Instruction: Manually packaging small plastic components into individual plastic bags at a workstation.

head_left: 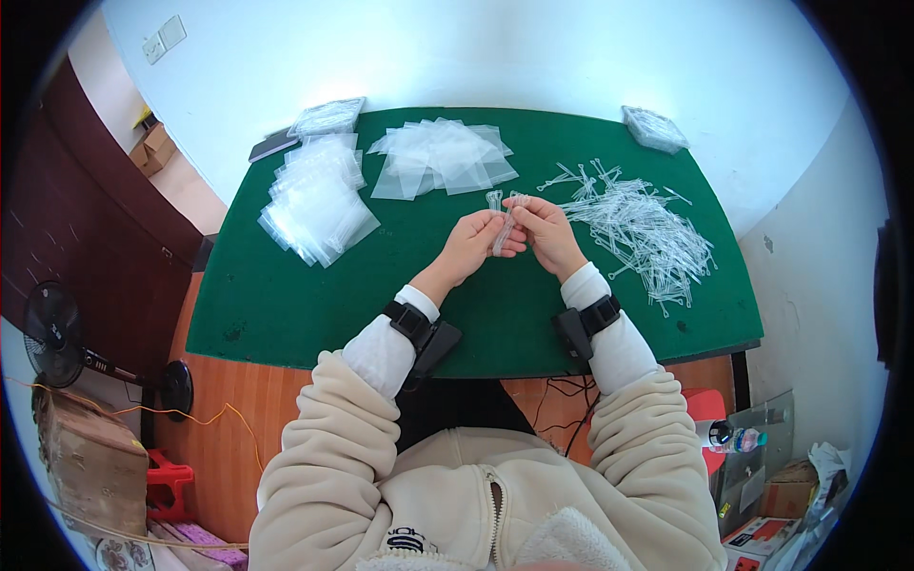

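Observation:
My left hand (473, 243) is closed around a small bundle of clear plastic sticks (494, 199) with looped ends, the loops showing above its fingers. Close beside it, my right hand (550, 236) pinches more of the same clear sticks (515, 202) between thumb and fingers. Both hands are over the middle of the green table (381, 305), nearly touching. A loose pile of clear looped sticks (652, 233) lies just right of my right hand. How many sticks each hand has cannot be made out.
Clear plastic bags lie fanned in a stack (319, 205) at the left and another spread (443, 157) at the back. Filled clear packs rest at the back left (328, 116) and back right (655, 128). A fan (57, 328) and cardboard box (90, 452) stand left of the table.

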The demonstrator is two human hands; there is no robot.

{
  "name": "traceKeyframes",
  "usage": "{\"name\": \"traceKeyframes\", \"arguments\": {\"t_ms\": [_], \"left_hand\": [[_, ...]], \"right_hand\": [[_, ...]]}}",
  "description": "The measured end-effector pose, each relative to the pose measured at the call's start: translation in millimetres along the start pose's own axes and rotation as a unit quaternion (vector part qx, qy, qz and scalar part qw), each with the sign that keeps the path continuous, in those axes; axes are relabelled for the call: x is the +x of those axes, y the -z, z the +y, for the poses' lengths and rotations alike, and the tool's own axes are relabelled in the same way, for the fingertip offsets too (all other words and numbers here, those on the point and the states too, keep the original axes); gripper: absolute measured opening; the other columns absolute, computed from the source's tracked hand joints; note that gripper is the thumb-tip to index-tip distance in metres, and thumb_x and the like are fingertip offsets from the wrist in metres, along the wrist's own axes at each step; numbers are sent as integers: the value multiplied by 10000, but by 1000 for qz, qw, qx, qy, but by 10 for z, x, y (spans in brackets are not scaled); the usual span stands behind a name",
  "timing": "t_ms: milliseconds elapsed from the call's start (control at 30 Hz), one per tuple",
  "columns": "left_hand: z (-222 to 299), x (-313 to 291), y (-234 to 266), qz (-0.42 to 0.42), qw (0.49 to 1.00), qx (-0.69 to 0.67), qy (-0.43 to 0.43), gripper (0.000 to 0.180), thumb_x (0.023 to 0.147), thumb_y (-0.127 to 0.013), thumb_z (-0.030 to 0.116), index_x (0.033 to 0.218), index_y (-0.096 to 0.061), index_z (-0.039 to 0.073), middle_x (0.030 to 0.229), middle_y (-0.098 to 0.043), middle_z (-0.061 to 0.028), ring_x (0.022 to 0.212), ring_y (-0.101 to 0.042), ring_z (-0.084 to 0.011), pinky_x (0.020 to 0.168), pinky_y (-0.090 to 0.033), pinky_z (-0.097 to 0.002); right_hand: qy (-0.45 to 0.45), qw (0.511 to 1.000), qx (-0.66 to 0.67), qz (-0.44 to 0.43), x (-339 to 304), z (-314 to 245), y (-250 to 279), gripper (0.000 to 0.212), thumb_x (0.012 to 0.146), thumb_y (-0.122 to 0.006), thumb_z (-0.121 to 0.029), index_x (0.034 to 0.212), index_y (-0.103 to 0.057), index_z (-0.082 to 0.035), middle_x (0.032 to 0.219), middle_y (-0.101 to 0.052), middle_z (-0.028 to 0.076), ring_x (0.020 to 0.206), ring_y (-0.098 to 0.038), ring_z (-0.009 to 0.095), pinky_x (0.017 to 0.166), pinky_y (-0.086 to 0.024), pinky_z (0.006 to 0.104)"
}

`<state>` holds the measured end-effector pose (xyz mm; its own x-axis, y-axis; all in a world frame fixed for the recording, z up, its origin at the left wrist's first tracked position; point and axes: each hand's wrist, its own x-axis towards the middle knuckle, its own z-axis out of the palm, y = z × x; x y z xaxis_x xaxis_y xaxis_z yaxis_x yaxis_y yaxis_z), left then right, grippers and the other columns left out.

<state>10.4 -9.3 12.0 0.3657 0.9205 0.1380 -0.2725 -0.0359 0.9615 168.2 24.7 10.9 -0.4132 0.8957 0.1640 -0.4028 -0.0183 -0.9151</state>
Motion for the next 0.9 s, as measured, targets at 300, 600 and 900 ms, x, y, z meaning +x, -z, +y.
{"name": "traceKeyframes", "arguments": {"t_ms": [300,600,900], "left_hand": [[14,-7,77,-27,999,35,-22,267,939,-390,184,994,-556,-18,918,-619,-100,818,-615,-172,729,-488,-275],[52,-29,174,-114,975,190,-18,230,923,-425,171,968,-575,3,883,-627,-61,825,-598,-138,743,-462,-250],[-18,4,142,-17,937,337,-92,178,895,-455,124,916,-590,10,864,-637,-50,792,-575,-132,728,-438,-258]], "right_hand": [[83,994,-74,-13,0,8,-36,153,814,-585,-45,953,-612,12,820,-601,22,711,-535,71,629,-444,194],[64,976,-203,-45,-18,-22,3,142,740,-669,-57,861,-646,12,777,-633,31,722,-557,51,633,-448,197],[215,667,-692,174,-28,-124,587,95,737,-574,-118,773,-661,-108,745,-619,41,770,-568,241,686,-436,398]]}}
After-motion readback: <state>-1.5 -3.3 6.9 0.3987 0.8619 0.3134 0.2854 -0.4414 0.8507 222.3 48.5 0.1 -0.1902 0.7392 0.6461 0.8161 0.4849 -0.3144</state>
